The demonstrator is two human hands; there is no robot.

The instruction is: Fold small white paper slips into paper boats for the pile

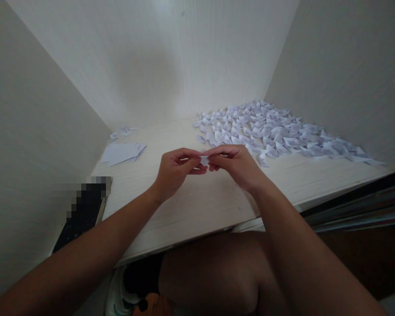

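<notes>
Folded paper (204,161) was above the tabletop (191,210), where we held it in our left hand (175,170) and right hand (238,165), fingers pinching it; white pieces (266,129) lay rightward, flat sheets (120,152) leftward.

No text, label, brand, number or sign can be read.
</notes>
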